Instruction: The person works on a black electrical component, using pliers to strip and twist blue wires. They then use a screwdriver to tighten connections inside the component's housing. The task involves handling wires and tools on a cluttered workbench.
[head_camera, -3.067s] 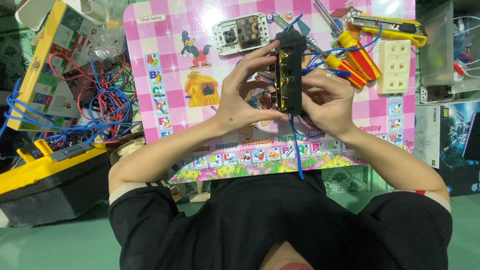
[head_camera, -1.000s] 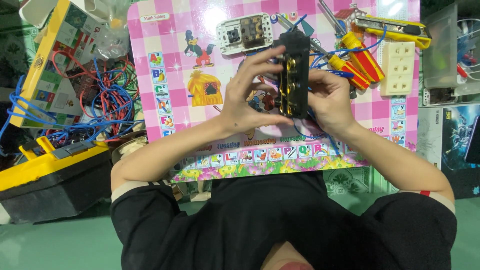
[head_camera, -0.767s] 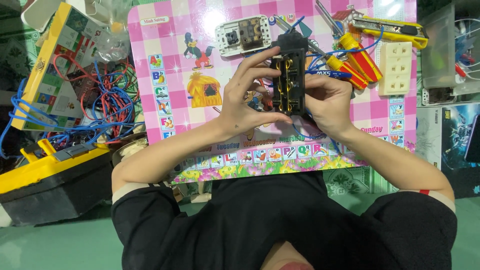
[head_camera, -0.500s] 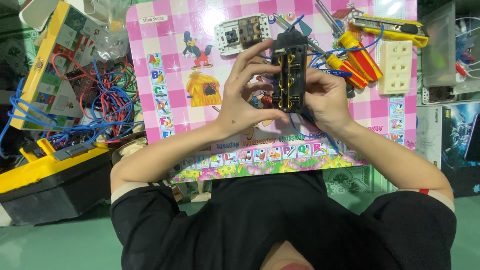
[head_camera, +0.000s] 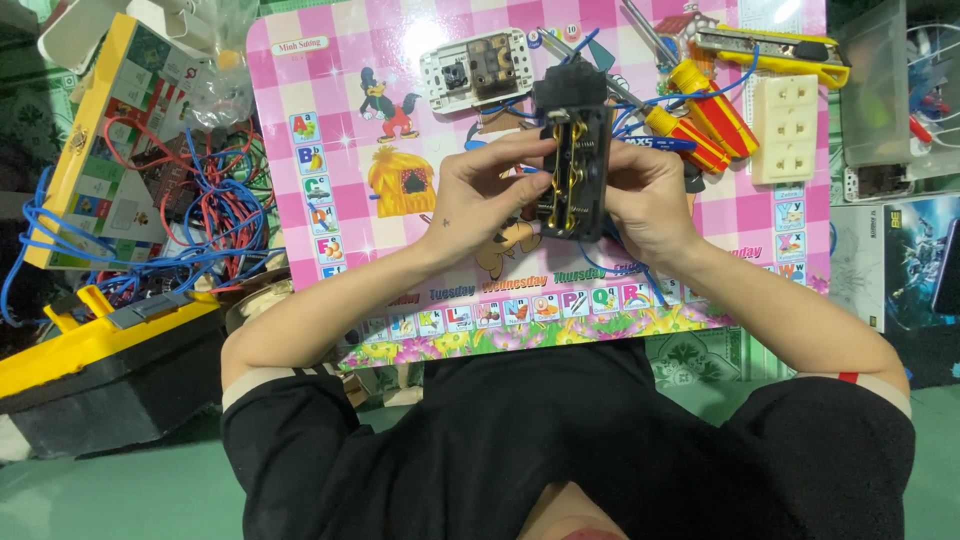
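Note:
A black socket strip body (head_camera: 574, 160) with brass contact rails showing is held upright over the pink picture board (head_camera: 330, 120). My left hand (head_camera: 488, 195) grips its left side, with fingertips on the brass rails. My right hand (head_camera: 645, 195) clasps its right side. Blue wires (head_camera: 600, 262) trail from under the strip. A white switch module (head_camera: 476, 70) with its back exposed lies just beyond my left hand.
Red-and-yellow screwdrivers (head_camera: 700, 125), a yellow utility knife (head_camera: 775, 45) and a cream triple socket face (head_camera: 785, 128) lie at the board's far right. A tangle of red and blue wire (head_camera: 200, 215) sits left, next to a yellow-and-black toolbox (head_camera: 100, 370).
The black strip has been turned in my hands, so that its brass rails face up more fully, and my left fingers have shifted onto the rails. Both hands keep hold.

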